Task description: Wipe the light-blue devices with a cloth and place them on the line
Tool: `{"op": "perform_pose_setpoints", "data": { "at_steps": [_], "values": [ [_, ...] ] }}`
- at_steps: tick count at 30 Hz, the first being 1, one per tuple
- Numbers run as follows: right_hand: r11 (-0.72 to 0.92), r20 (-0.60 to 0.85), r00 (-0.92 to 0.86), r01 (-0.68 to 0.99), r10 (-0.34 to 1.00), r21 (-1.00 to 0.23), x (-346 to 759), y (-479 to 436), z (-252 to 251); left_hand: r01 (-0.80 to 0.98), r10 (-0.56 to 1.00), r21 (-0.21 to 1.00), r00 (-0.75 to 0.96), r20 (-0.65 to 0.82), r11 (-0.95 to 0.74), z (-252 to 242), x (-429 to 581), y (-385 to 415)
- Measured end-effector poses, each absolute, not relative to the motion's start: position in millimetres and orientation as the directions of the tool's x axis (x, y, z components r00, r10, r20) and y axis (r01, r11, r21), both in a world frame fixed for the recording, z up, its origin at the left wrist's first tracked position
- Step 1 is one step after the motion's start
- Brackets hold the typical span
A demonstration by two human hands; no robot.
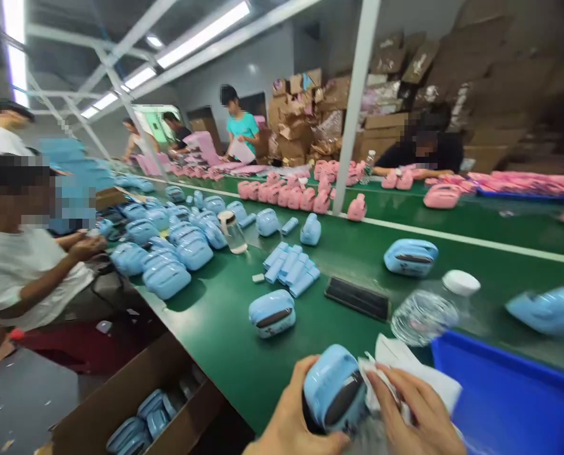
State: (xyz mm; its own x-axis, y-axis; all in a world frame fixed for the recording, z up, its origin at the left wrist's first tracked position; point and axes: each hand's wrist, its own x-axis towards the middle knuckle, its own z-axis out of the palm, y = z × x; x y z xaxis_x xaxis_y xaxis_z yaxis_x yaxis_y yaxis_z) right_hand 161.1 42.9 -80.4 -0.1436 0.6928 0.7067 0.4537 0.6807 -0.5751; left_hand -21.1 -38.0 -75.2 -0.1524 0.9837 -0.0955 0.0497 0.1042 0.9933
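Observation:
At the lower right of the head view, my left hand is wrapped round a glossy light-blue case with a dark oval panel. Fingers of my right hand pinch a crumpled white cloth or tissue against the right side of that case. More white sheet material lies just behind my right hand. Another blue case rests on the green table, beyond my left hand. Short blue blocks are piled farther back, beside a flat black object.
A blue tray and a clear bottle stand at right. Blue cases crowd the table's left, near a seated person. A cardboard box with cases is below the edge. Pink cases line the back, near a pole.

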Motion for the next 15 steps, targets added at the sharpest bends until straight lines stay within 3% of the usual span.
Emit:
{"op": "perform_pose_setpoints", "data": {
  "at_steps": [3,7,11,15],
  "values": [
    [0.714,0.672,-0.279,0.436,0.686,-0.548,147,27,-67,-0.008,0.993,1.000,-0.122,0.001,-0.002,-73,-20,-41],
    [0.896,0.703,-0.571,0.147,0.423,-0.420,138,14,-60,0.010,0.993,1.000,-0.120,-0.004,0.005,-72,-25,-43],
    [0.787,0.621,-0.520,0.183,0.586,-0.589,145,23,-54,0.098,0.993,0.995,-0.119,-0.018,0.030,-68,-26,-41],
    [0.661,0.526,-0.522,0.099,0.671,-0.744,153,39,-51,0.109,0.989,0.994,-0.148,-0.015,0.031,-66,-25,-37]
  ]
}}
